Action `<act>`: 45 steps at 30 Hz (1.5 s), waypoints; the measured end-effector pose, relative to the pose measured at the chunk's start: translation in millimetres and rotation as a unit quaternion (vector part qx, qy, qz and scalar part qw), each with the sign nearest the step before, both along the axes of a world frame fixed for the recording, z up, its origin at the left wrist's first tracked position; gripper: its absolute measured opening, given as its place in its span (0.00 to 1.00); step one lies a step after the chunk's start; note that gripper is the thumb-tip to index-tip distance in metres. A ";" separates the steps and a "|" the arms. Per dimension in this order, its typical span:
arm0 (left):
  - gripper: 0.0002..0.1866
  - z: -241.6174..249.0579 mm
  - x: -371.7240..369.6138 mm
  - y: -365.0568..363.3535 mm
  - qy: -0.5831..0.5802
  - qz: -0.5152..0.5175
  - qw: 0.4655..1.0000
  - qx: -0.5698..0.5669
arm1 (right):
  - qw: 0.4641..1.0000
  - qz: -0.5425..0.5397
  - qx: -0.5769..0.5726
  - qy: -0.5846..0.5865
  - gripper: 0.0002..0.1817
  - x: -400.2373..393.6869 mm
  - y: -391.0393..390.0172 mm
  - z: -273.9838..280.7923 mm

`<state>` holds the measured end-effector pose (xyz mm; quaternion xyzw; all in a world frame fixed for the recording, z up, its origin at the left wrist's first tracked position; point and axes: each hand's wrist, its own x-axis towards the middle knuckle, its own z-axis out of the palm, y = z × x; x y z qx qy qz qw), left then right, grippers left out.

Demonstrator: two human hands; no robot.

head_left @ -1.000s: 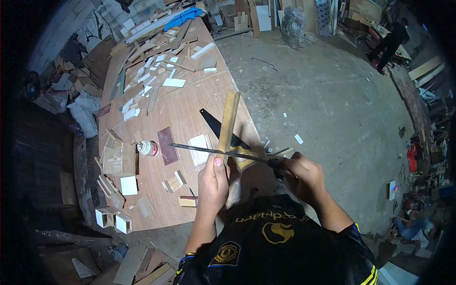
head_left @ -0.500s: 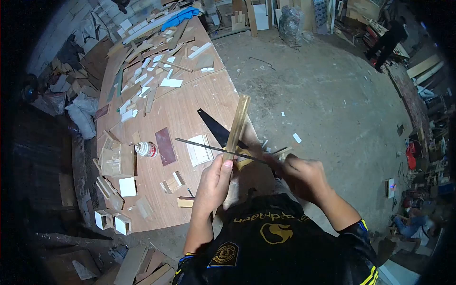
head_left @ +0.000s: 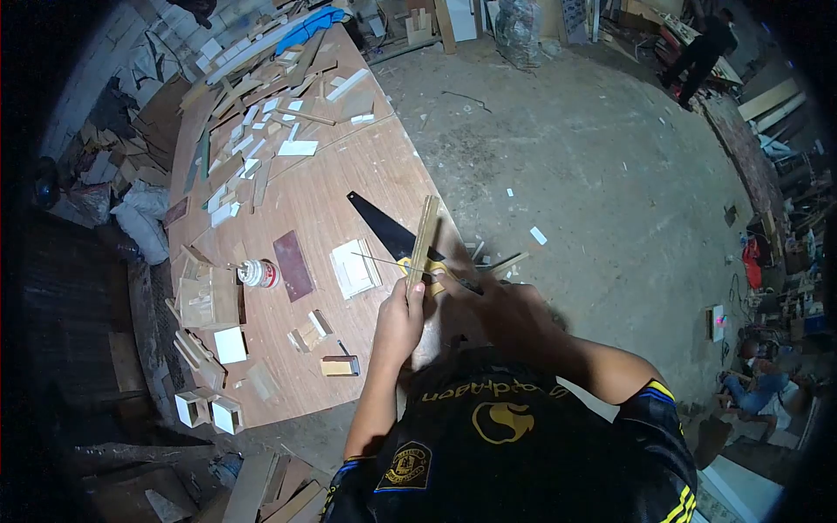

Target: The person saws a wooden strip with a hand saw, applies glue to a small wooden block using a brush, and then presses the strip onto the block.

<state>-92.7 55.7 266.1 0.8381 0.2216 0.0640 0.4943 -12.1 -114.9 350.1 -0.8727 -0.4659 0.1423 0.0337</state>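
My left hand (head_left: 400,321) is closed round the lower end of a narrow wooden strip (head_left: 426,228), which stands up and leans slightly right, thumb along its near face. My right hand (head_left: 506,307), partly dark and blurred, grips a long thin hacksaw blade (head_left: 384,260). The blade crosses the strip just above my left thumb, its far end sticking out to the left. Beyond my hands, a handsaw (head_left: 380,221) with a black blade and yellow handle lies on the table. A white moulded panel (head_left: 355,269) lies left of it.
On the wooden table (head_left: 305,205) are a white glue bottle (head_left: 258,274), a reddish-brown sheet (head_left: 293,265), a small wooden box (head_left: 209,298) and a small block (head_left: 339,366). Offcuts (head_left: 296,148) cover the far end. A person (head_left: 700,57) stands far right; another (head_left: 758,392) sits lower right.
My right hand has moved left, towards the strip, pushing the blade across it. The blade now appears edge-on and thinner. My left hand still holds the strip; the whole view has shifted slightly.
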 end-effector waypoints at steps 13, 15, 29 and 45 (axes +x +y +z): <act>0.18 2.4 0.5 -4.4 0.051 0.014 0.993 0.108 | 0.998 0.029 -0.023 -0.051 0.43 0.4 -0.7 -10.9; 0.18 0.3 0.6 -3.6 0.049 0.012 0.993 0.105 | 0.999 0.035 -0.014 -0.019 0.41 0.0 0.7 -14.9; 0.17 -26.4 -23.2 18.6 0.059 0.053 0.988 0.133 | 0.997 0.067 -0.038 0.001 0.34 -6.4 36.0 -23.1; 0.05 -72.1 -49.5 31.2 0.056 0.084 0.993 0.066 | 0.991 0.086 -0.077 0.075 0.52 -16.7 70.9 -68.4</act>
